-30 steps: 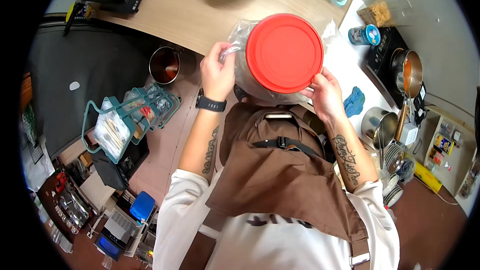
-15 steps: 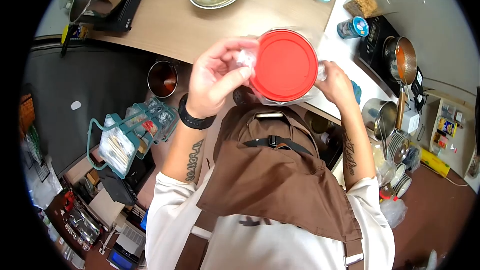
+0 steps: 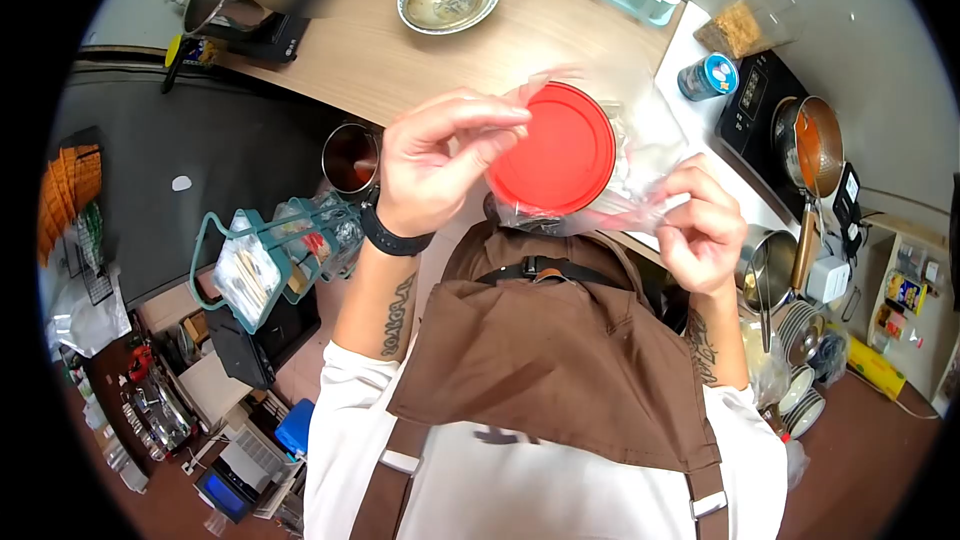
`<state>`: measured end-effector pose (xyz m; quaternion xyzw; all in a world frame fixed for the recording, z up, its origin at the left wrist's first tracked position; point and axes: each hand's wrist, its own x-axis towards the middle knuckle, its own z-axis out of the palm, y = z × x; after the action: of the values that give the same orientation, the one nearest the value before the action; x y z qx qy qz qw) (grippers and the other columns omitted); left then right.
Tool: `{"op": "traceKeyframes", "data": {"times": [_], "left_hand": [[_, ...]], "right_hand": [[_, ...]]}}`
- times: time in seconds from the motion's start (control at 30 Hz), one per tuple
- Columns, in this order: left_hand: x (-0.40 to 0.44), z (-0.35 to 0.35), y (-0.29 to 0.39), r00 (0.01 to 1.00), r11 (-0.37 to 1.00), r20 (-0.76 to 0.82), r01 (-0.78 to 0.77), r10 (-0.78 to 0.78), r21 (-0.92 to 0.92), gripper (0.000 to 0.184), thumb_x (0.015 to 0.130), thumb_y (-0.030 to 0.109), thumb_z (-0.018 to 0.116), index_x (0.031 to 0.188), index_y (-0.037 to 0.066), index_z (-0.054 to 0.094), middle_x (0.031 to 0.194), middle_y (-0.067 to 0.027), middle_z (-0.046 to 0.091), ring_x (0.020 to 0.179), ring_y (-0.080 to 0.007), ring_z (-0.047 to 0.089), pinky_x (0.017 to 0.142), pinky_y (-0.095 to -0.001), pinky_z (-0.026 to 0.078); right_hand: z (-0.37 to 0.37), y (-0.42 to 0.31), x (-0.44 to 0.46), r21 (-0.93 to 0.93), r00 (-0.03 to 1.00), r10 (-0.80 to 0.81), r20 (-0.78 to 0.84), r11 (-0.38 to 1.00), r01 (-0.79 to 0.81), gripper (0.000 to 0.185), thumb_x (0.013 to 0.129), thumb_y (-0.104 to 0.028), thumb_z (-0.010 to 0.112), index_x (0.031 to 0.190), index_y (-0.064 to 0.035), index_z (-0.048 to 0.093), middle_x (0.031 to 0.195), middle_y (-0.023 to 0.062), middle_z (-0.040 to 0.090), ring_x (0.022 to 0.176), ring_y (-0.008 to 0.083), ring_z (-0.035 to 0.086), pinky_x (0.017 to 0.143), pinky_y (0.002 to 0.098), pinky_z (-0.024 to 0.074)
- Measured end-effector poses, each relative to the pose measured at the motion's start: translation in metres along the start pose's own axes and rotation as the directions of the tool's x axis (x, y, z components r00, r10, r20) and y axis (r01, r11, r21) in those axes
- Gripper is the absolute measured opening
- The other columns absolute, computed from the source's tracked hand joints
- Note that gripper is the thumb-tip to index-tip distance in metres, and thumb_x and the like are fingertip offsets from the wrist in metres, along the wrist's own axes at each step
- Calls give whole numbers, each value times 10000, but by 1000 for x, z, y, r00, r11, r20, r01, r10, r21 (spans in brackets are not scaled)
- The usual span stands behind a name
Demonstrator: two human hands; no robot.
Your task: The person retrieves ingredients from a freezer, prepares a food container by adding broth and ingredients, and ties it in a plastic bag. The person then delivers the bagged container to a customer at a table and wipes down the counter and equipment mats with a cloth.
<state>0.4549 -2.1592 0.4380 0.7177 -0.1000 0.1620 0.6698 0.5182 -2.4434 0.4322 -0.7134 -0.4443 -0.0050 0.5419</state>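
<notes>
A round container with a red lid (image 3: 553, 150) hangs inside a clear plastic bag (image 3: 635, 145), above the near edge of the table. My left hand (image 3: 440, 155), wearing a black watch, pinches the bag's edge at the left of the lid. On the other side my right hand (image 3: 705, 225) grips the gathered plastic, drawn out to the right. The bag is spread between both hands, and the container's sides are mostly hidden beneath the lid.
A patterned bowl (image 3: 450, 28) with a ladle sits on the wooden table (image 3: 345, 50). A blue can (image 3: 708, 77) and a pan (image 3: 812, 145) stand to the right. A teal caddy (image 3: 247, 270) and a metal pot (image 3: 351, 157) are to the left.
My right hand has moved outward and down, stretching the bag open to the right. The red-lidded container has shifted slightly left and lower in the view.
</notes>
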Motion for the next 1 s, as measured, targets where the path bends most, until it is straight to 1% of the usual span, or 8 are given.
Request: {"op": "traceKeyframes", "data": {"times": [0.23,0.37,0.53,0.67,0.73,0.87,0.93,1.0], "left_hand": [[11,13,30,974,983,143,168,-176,69,403,857,-72,580,1250,7,618,972,-66,638,789,-93,618,723,-229,504],[5,-2,35,940,938,55,340,-337,-66,399,908,-38,554,1304,8,573,1008,-65,663,727,-77,627,664,-205,522],[4,24,20,998,996,20,64,-65,55,347,906,-1,557,1247,36,617,972,-80,689,724,-131,645,658,-252,531],[-26,46,21,987,968,132,-119,91,221,378,822,38,580,1185,92,665,870,-117,665,753,-292,656,689,-402,529],[-34,73,21,977,966,183,-146,107,215,404,827,43,587,1211,142,661,886,-80,646,785,-284,635,800,-431,485],[-15,38,14,978,990,185,-109,92,88,442,854,19,604,1281,132,613,984,-63,641,837,-194,631,845,-362,500],[-11,6,1,996,988,85,45,-33,-145,410,884,6,597,1289,67,588,1090,-71,644,856,-148,627,814,-304,519],[-9,-17,-7,979,935,55,204,-196,-289,364,917,-1,580,1281,0,570,1202,-77,626,868,-117,614,799,-260,526]], "right_hand": [[38,-9,20,299,989,88,-119,953,-49,42,692,38,607,727,16,612,1166,235,624,906,262,648,810,348,508],[54,-28,27,-191,960,-9,-280,980,-46,241,741,-23,697,965,-8,609,1062,209,634,919,317,648,813,387,524],[117,19,28,-493,962,83,261,868,59,363,793,-135,673,1128,-25,589,1165,166,568,1080,328,553,896,445,474],[163,56,-16,810,829,487,275,347,-473,479,954,-313,397,1366,-78,468,1454,179,399,1382,333,363,1115,458,345],[135,48,-9,-551,829,322,458,835,-20,550,956,-446,415,1365,-92,512,1497,201,354,1412,381,312,1147,478,298],[121,24,1,139,848,463,258,851,-506,411,904,-244,592,1291,-104,585,1392,232,472,1309,372,451,1084,458,374],[98,-4,14,-584,850,437,294,786,-203,324,843,-109,677,1160,-53,643,1195,199,623,1124,335,606,917,420,502],[69,2,3,-446,943,330,45,851,-277,284,808,55,652,1082,-17,656,1093,155,653,962,249,654,829,326,532]]}}
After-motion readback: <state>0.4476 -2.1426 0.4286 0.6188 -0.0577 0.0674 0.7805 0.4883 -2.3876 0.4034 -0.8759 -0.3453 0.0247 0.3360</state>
